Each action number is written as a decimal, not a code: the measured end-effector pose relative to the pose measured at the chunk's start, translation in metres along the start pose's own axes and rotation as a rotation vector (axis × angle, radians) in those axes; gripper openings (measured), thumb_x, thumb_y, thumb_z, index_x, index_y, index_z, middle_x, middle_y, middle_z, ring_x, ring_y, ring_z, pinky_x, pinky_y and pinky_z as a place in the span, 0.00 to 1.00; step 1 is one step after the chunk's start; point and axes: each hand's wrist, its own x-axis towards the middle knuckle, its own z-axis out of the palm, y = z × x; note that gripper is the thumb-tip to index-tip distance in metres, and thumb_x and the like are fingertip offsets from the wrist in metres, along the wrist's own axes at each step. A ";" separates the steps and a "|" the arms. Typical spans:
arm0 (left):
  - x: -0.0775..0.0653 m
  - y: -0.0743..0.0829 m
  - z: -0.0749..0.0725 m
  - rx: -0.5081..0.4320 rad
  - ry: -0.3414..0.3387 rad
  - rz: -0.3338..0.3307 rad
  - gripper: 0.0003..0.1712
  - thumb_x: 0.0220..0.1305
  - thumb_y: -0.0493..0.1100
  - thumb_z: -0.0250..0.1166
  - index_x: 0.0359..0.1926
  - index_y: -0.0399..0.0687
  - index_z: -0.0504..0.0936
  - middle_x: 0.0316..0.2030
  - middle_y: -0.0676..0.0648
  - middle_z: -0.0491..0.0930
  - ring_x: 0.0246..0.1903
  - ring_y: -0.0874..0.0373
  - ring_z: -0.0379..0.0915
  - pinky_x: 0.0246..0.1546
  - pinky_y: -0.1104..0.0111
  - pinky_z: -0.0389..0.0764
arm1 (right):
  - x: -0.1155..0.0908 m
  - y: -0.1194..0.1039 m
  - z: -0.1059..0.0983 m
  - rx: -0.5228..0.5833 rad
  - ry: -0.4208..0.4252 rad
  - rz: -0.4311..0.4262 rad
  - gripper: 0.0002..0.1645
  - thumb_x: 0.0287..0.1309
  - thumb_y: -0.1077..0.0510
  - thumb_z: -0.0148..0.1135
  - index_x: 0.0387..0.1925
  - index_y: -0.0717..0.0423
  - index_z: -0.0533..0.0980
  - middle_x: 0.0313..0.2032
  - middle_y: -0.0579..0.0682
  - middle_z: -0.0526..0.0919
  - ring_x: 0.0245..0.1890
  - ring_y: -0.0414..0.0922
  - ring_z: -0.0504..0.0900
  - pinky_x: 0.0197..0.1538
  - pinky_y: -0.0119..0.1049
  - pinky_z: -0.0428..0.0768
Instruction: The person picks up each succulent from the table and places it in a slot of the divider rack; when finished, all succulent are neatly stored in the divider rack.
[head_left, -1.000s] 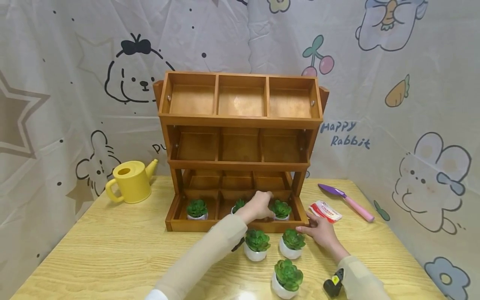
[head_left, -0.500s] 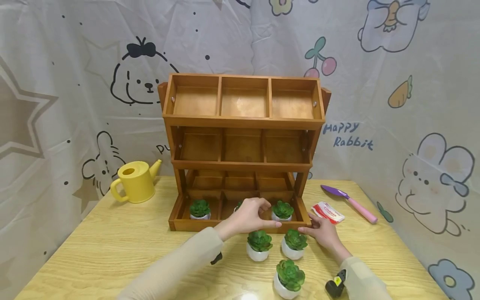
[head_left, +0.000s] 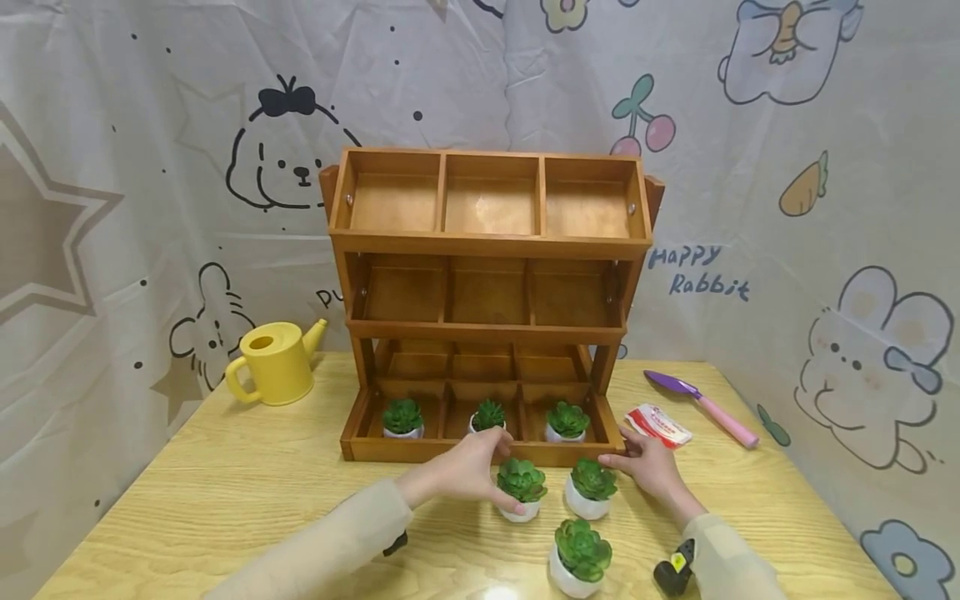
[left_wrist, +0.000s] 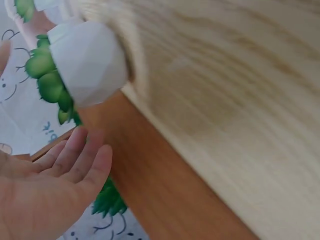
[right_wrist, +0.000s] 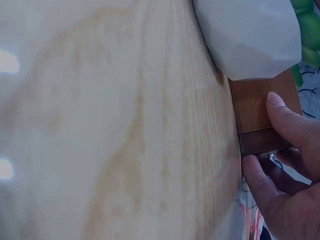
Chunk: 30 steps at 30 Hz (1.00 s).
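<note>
My left hand (head_left: 461, 468) reaches around a potted succulent (head_left: 519, 507) in a white pot, thumb and fingers spread. In the left wrist view a gap shows between the fingers (left_wrist: 102, 160) and the white faceted pot (left_wrist: 92, 62). My right hand (head_left: 654, 473) holds the lower right front corner of the brown wooden tiered shelf (head_left: 491, 242), thumb (right_wrist: 280, 107) on the front board and fingers at the side. Two more potted succulents, one near the shelf (head_left: 588, 502) and one nearer me (head_left: 577, 579), stand on the table.
The shelf's bottom tier holds one small plant per front compartment: left (head_left: 403, 417), middle (head_left: 489, 413) and right (head_left: 567, 421). A yellow watering can (head_left: 277, 367) stands at the left. A red-and-white packet (head_left: 658, 426) and a purple-bladed trowel (head_left: 701, 407) lie at the right.
My left hand has withdrawn from the bottom tier's right compartment, leaving a plant there, and has moved left and toward me to a succulent on the table. The right hand stays at the shelf corner.
</note>
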 end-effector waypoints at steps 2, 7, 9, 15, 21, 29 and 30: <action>0.000 -0.004 0.004 -0.016 -0.008 0.003 0.49 0.38 0.59 0.79 0.57 0.40 0.69 0.50 0.46 0.77 0.51 0.54 0.75 0.50 0.66 0.77 | 0.000 0.000 0.000 0.001 -0.002 0.003 0.47 0.53 0.47 0.70 0.64 0.72 0.63 0.61 0.71 0.68 0.59 0.66 0.72 0.57 0.55 0.74; 0.003 -0.016 0.013 -0.003 0.029 0.065 0.44 0.33 0.51 0.83 0.51 0.38 0.73 0.45 0.45 0.79 0.44 0.57 0.77 0.45 0.72 0.78 | -0.001 0.000 0.000 0.001 -0.003 0.002 0.47 0.53 0.48 0.70 0.64 0.73 0.63 0.61 0.71 0.68 0.59 0.66 0.72 0.57 0.55 0.74; 0.005 -0.019 0.016 -0.005 0.042 0.077 0.43 0.32 0.50 0.84 0.50 0.39 0.74 0.43 0.46 0.80 0.41 0.60 0.76 0.43 0.74 0.77 | -0.001 0.000 0.000 0.001 -0.004 0.002 0.47 0.53 0.48 0.70 0.64 0.73 0.63 0.61 0.71 0.68 0.58 0.66 0.72 0.57 0.55 0.74; 0.007 -0.020 0.018 -0.026 0.039 0.107 0.42 0.31 0.47 0.84 0.49 0.40 0.75 0.41 0.48 0.81 0.41 0.62 0.76 0.44 0.74 0.76 | 0.000 0.001 0.000 0.001 -0.002 0.020 0.48 0.52 0.46 0.70 0.64 0.72 0.63 0.61 0.71 0.69 0.58 0.65 0.73 0.57 0.55 0.74; 0.011 -0.018 0.020 -0.040 0.009 0.098 0.40 0.31 0.48 0.84 0.48 0.43 0.75 0.42 0.51 0.81 0.42 0.65 0.76 0.47 0.74 0.76 | -0.001 0.000 0.000 -0.004 -0.002 0.026 0.48 0.52 0.46 0.70 0.65 0.71 0.63 0.61 0.71 0.69 0.58 0.65 0.72 0.57 0.55 0.74; 0.011 -0.017 0.024 -0.018 0.013 0.095 0.39 0.30 0.48 0.85 0.46 0.46 0.76 0.42 0.53 0.81 0.42 0.66 0.76 0.47 0.74 0.76 | -0.002 -0.003 0.000 -0.012 -0.007 0.033 0.48 0.52 0.47 0.70 0.64 0.73 0.63 0.60 0.73 0.69 0.58 0.66 0.73 0.56 0.54 0.75; 0.011 -0.017 0.024 -0.011 0.015 0.095 0.39 0.30 0.48 0.85 0.47 0.46 0.76 0.42 0.53 0.82 0.42 0.66 0.76 0.48 0.74 0.76 | -0.001 -0.002 0.000 -0.010 -0.007 0.035 0.48 0.52 0.46 0.70 0.64 0.72 0.63 0.60 0.72 0.69 0.58 0.66 0.73 0.56 0.54 0.75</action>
